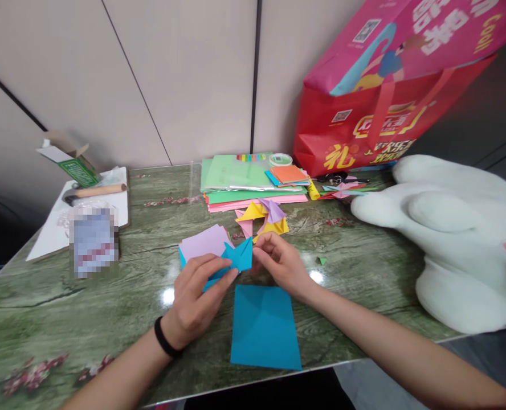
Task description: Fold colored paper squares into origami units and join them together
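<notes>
A folded piece of blue origami paper (241, 257) with pointed corners is pinched between the thumb and fingers of my left hand (199, 287). At its right edge are the curled fingertips of my right hand (278, 259), closed in a pinch on the paper's edge. Flat on the table just below lies a square blue sheet (265, 327). Behind my left hand rests a small stack of square paper with a lilac sheet (205, 242) on top. Several folded yellow, pink and purple paper pieces (274, 212) lie beyond my fingers.
At the back are green and pink paper packs (231, 173), small coloured squares (289, 175), a tape roll (281, 159) and a yellow glue stick (313, 189). A white plush toy (441, 216) and red bag (342, 131) stand right. A hammer (97, 192) and green box (80, 169) lie left.
</notes>
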{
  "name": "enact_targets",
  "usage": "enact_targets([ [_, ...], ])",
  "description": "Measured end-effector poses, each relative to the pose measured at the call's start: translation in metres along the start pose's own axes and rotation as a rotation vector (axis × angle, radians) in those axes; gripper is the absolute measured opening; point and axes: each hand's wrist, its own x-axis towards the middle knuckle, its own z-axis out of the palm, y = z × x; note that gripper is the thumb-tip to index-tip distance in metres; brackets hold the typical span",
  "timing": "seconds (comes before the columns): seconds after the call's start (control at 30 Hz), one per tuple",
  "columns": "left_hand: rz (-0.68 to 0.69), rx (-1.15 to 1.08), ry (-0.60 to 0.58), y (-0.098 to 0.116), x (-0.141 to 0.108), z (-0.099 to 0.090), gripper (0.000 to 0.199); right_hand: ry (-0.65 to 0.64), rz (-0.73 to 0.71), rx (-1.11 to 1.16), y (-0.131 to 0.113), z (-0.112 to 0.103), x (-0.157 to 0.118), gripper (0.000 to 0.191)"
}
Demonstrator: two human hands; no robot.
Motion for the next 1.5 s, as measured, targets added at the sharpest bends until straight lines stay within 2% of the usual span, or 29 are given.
enact_targets([
  [0.07,0.018,0.003,-0.023,0.0,-0.001,0.0,0.031,-0.042,0.097,0.159,-0.002,0.002,0.0,0.019],
  [0.13,0.021,-0.009,-0.047,0.0,-0.002,0.002,0.03,-0.038,0.119,0.229,-0.004,0.004,0.0,0.024],
  [0.23,-0.014,-0.039,-0.085,-0.001,-0.003,0.008,0.029,-0.038,0.122,0.216,-0.004,0.005,0.0,0.028],
  [0.3,-0.068,-0.062,-0.092,-0.001,-0.003,0.013,0.028,-0.029,0.108,0.141,-0.001,0.004,0.0,0.023],
  [0.37,-0.16,-0.101,-0.069,0.001,-0.001,0.016,0.031,0.009,0.051,0.019,0.002,0.002,0.0,0.018],
  [0.5,-0.512,-0.276,-0.054,0.005,0.004,0.019,0.054,0.081,-0.142,-0.246,0.005,0.001,-0.003,0.017],
  [0.57,-0.637,-0.36,-0.091,0.006,0.006,0.019,0.047,0.069,-0.24,-0.341,0.006,0.001,-0.006,0.02],
  [0.67,-0.756,-0.428,-0.171,0.007,0.008,0.018,0.021,0.001,-0.371,-0.45,0.004,0.002,-0.008,0.015],
  [0.77,-0.841,-0.469,-0.165,0.007,0.01,0.017,0.011,-0.041,-0.449,-0.504,0.002,0.002,-0.008,0.01],
  [0.9,-0.918,-0.524,-0.141,0.007,0.013,0.017,0.009,-0.017,-0.476,-0.519,0.001,0.002,-0.009,0.013],
  [1.0,-0.922,-0.563,-0.145,0.007,0.014,0.016,0.01,0.001,-0.48,-0.515,0.001,0.002,-0.009,0.018],
  [1.13,-0.892,-0.601,-0.147,0.007,0.016,0.015,0.007,-0.063,-0.47,-0.516,0.0,0.001,-0.008,0.021],
  [1.27,-0.931,-0.718,-0.165,0.005,0.016,0.015,0.013,-0.134,-0.468,-0.493,-0.002,0.001,-0.007,0.022],
  [1.37,-0.963,-0.817,-0.196,0.002,0.015,0.015,0.019,-0.165,-0.452,-0.469,-0.002,0.0,-0.006,0.016],
  [1.5,-1.021,-0.807,-0.24,0.0,0.015,0.014,0.022,-0.201,-0.43,-0.473,-0.002,-0.001,-0.007,0.012],
])
